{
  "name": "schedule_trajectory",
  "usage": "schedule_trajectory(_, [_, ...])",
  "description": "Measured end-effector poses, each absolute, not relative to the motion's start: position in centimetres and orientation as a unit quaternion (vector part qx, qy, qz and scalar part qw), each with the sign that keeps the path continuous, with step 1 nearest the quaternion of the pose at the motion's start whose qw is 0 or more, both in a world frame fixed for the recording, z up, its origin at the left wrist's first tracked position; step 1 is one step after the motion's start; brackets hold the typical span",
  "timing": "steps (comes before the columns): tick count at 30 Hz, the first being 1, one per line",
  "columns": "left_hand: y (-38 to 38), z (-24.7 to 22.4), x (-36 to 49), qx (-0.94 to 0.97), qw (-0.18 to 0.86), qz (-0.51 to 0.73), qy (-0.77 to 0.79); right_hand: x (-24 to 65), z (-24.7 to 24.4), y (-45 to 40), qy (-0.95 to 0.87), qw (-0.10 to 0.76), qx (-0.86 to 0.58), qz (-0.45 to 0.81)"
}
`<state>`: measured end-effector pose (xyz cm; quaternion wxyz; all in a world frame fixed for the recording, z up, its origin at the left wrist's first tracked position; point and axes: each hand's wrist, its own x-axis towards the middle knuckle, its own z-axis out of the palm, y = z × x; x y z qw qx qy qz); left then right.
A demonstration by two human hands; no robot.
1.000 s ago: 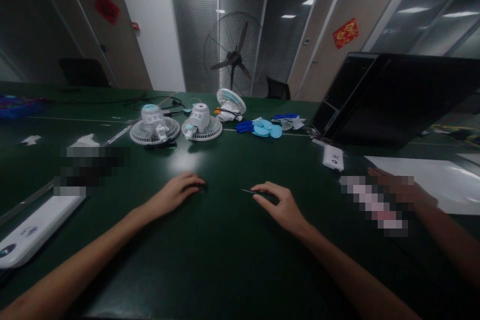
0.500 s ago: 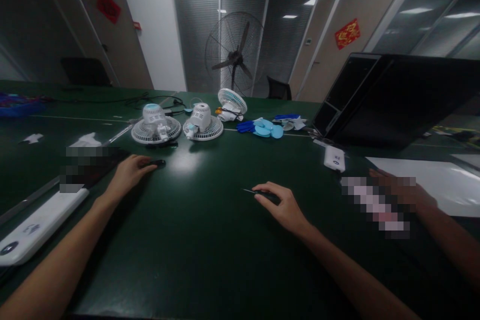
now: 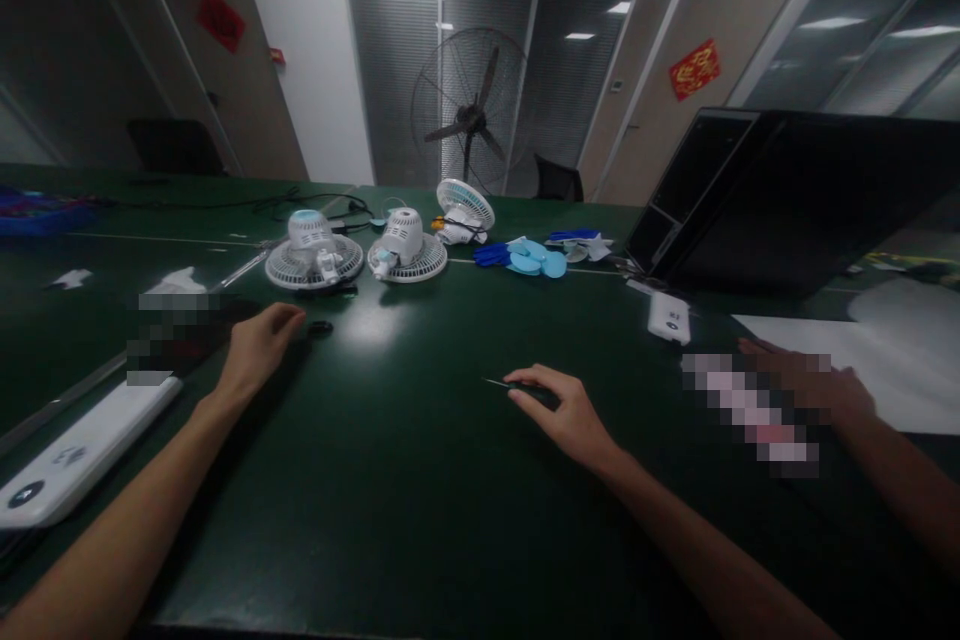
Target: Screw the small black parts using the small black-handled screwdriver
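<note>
My left hand rests on the dark green table at the left, fingers loosely curled and empty. A small dark part lies on the table just right of its fingertips, apart from them. My right hand lies palm down near the middle, over a thin dark tool whose tip sticks out to the left. Two small white fans lie face down beyond my hands.
A third small fan and blue fan blades lie further back. A black open laptop, a white remote and white paper are at the right, with another person's hand. A white device is at left.
My left hand carried the small dark part from the middle of the table to the left, set it down and drew back a little. My right hand stayed still.
</note>
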<state>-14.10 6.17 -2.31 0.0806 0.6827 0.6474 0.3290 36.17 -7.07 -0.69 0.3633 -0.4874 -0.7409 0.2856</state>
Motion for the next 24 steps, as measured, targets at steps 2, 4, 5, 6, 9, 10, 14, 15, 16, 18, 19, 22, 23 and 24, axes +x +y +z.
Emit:
schedule_trajectory(2, [6.1, -2.3, -13.5, 0.684, 0.096, 0.349, 0.633, 36.2, -0.6, -7.1, -0.739, 0.362, -0.488, 0.289])
schedule_trajectory(4, [6.2, -2.4, -13.1, 0.693, 0.102, 0.352, 0.62, 36.2, -0.6, -7.1, -0.74, 0.357, -0.489, 0.294])
schedule_trajectory(5, [6.3, -2.4, -13.0, 0.699, 0.099, 0.35, 0.615, 36.2, -0.6, -7.1, -0.74, 0.356, -0.49, 0.294])
schedule_trajectory(6, [6.4, -2.5, -12.9, 0.706, 0.091, 0.348, 0.609, 36.2, -0.5, -7.1, -0.74, 0.355, -0.489, 0.295])
schedule_trajectory(9, [6.6, -2.5, -12.7, 0.726, 0.063, 0.336, 0.597, 36.2, -0.5, -7.2, -0.741, 0.355, -0.487, 0.295])
schedule_trajectory(10, [6.6, -2.5, -12.6, 0.73, 0.058, 0.33, 0.596, 36.2, -0.5, -7.2, -0.742, 0.354, -0.487, 0.295])
schedule_trajectory(14, [6.7, -2.5, -12.1, 0.732, 0.068, 0.311, 0.603, 36.2, -0.5, -7.2, -0.742, 0.351, -0.488, 0.298])
schedule_trajectory(15, [6.7, -2.6, -11.9, 0.732, 0.078, 0.305, 0.604, 36.2, -0.5, -7.2, -0.742, 0.352, -0.487, 0.298])
schedule_trajectory(16, [6.7, -2.6, -11.8, 0.734, 0.088, 0.298, 0.604, 36.2, -0.5, -7.2, -0.741, 0.355, -0.487, 0.297])
schedule_trajectory(18, [6.7, -2.6, -11.6, 0.735, 0.096, 0.288, 0.606, 36.2, -0.4, -7.1, -0.741, 0.357, -0.485, 0.298])
schedule_trajectory(19, [6.7, -2.6, -11.5, 0.735, 0.096, 0.288, 0.606, 36.1, -0.4, -7.1, -0.741, 0.359, -0.484, 0.298])
schedule_trajectory(22, [6.5, -2.4, -11.4, 0.725, 0.097, 0.304, 0.61, 36.0, -0.1, -7.2, -0.743, 0.361, -0.484, 0.288])
schedule_trajectory(23, [6.5, -2.4, -11.4, 0.72, 0.1, 0.308, 0.614, 36.0, -0.1, -7.2, -0.744, 0.36, -0.485, 0.285])
schedule_trajectory(24, [6.4, -2.4, -11.5, 0.714, 0.105, 0.311, 0.618, 36.0, 0.0, -7.2, -0.744, 0.359, -0.486, 0.284])
